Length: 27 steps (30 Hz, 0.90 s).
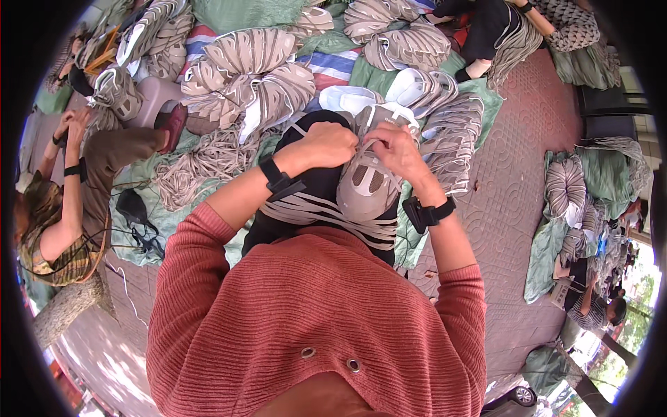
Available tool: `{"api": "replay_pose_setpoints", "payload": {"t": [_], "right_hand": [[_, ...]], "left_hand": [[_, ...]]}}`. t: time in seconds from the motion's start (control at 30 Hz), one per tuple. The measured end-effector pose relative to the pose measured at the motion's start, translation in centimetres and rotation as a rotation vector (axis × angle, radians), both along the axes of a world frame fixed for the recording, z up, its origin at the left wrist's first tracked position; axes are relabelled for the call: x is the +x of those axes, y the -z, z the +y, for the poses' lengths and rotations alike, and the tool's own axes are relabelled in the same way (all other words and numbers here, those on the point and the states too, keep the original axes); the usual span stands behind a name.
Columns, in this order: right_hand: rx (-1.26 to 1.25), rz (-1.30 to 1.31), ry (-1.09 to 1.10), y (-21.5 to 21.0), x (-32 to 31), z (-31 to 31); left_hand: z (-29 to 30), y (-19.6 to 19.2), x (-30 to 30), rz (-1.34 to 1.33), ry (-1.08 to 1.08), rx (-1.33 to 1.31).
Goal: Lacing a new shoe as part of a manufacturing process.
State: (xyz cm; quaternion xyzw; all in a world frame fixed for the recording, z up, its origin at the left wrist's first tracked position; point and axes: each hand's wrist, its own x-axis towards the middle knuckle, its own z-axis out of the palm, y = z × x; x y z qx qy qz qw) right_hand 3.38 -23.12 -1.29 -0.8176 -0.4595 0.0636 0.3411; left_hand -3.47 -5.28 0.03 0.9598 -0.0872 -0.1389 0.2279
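Note:
A grey-beige shoe upper (368, 189) with dark mesh toe vents rests on my lap, its toe toward me. Over its lacing area, my right hand (399, 153) is closed in a pinch on a flat grey shoelace (366, 147). Beside the shoe's left edge, my left hand (329, 144) is curled closed, knuckles up; whatever its fingers grip is hidden. Several loose beige shoelaces (323, 214) lie across my dark-clad thighs. Both wrists wear black bands.
Bundles of nested shoe uppers (281, 94) lie ahead, with another stack (451, 142) close on the right. A heap of laces (201, 167) and a black mask (135, 212) lie left on green sheeting. A co-worker (66, 222) sits at left; paved ground (507, 208) stretches right.

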Motion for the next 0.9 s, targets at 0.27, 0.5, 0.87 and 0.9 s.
{"api": "replay_pose_setpoints", "payload": {"t": [0.27,0.5,0.87,0.9], "right_hand": [[-0.034,0.252,0.033,-0.2,-0.1,-0.5],[-0.031,0.25,0.023,-0.8,-0.4,-0.9],[-0.042,-0.037,0.038,0.3,-1.4,0.2],[-0.093,-0.035,0.041,0.4,-1.4,0.5]], "left_hand": [[0.4,0.3,0.3,0.044,0.088,-0.086],[0.5,1.3,0.2,0.043,-0.039,-0.283],[-0.2,2.8,-2.2,-0.438,-0.172,-0.219],[-0.2,2.7,-1.8,-0.417,-0.122,-0.212]]}}
